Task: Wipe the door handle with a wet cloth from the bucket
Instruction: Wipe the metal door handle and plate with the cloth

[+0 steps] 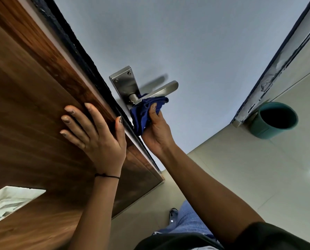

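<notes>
Against the door's edge the left hand [96,134] lies flat and empty, while the right hand [155,130] bunches a soft, limp cloth [143,112] under the stiff, slick handle [161,90].

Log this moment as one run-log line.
step: wiping | right hand: blue cloth pressed under door handle | left hand: flat on door | bucket: on floor
</notes>
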Tool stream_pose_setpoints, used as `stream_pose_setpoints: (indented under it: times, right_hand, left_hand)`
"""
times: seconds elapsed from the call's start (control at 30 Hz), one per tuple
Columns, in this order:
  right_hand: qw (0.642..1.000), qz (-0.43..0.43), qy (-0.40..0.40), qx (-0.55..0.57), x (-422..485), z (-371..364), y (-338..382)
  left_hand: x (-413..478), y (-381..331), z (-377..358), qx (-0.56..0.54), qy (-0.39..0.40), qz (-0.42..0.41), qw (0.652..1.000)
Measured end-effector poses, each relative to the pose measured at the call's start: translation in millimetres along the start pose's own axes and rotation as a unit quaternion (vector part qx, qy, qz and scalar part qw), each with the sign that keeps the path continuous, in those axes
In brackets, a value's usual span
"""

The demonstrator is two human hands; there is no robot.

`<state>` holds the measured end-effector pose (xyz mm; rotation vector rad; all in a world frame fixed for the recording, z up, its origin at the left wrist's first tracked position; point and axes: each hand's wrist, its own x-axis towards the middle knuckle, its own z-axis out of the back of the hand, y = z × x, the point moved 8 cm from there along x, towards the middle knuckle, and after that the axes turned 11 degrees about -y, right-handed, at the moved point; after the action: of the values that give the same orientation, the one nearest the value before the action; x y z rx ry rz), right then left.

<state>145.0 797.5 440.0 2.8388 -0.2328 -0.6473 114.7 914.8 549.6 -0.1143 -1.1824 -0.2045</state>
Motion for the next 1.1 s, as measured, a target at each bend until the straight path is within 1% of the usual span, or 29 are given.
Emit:
stream_pose_setpoints:
  times: [0.13, 0.2, 0.3, 0.4, 0.5, 0.63, 0.77, 0.83, 0.9, 0.97, 1.03, 1.1]
  right_hand:
    - [0.998, 0.013, -0.015, -0.055, -4.8, 9.2, -6.2]
    - [0.992, 0.035, -0.03, -0.118, -5.6, 14.7, -11.3]
    - [0.961, 0.107, -0.107, -0.23, -2.6, 21.2, -15.2]
    - [0.928, 0.177, -0.169, -0.282, 0.6, 18.0, -7.7]
    - [0.902, 0.219, -0.18, -0.326, 3.9, 16.4, 0.6]
    - [0.882, 0.219, -0.173, -0.379, 9.9, 26.7, 5.1]
    - [0.863, 0.182, -0.229, -0.411, 14.2, 57.7, 13.3]
    - [0.856, 0.184, -0.267, -0.402, 12.5, 67.3, 27.0]
    - [0.853, 0.221, -0.282, -0.38, 4.0, 64.6, 48.4]
    - [0.843, 0.284, -0.272, -0.368, -9.0, 56.6, 69.6]
    - [0.813, 0.368, -0.249, -0.377, -27.3, 43.3, 84.8]
    - [0.774, 0.435, -0.202, -0.414, -41.2, 23.9, 84.8]
  left_hand:
    - [2.1, -1.1, 1.0, 0.002, 0.01, 0.007, 1.0]
    - [2.7, -0.7, 1.1, 0.002, 0.018, 0.009, 1.0]
    - [2.7, -0.3, 1.2, -0.001, 0.025, 0.007, 1.0]
    - [2.4, 0.0, 1.3, 0.003, 0.026, 0.005, 1.0]
    - [2.3, -0.2, 0.7, 0.01, 0.022, 0.005, 1.0]
    - [2.0, 0.0, -0.3, 0.012, 0.022, 0.011, 1.0]
    - [2.2, 0.7, -1.0, 0.012, 0.03, 0.02, 0.999]
    - [2.3, 0.2, -0.7, 0.013, 0.031, 0.019, 0.999]
    - [2.4, -0.8, -0.4, 0.017, 0.03, 0.016, 0.999]
    - [2.3, -1.1, -0.8, 0.023, 0.027, 0.016, 0.999]
    - [2.8, -1.7, -1.0, 0.028, 0.022, 0.014, 0.999]
    - [3.1, -1.9, -1.4, 0.031, 0.023, 0.014, 0.999]
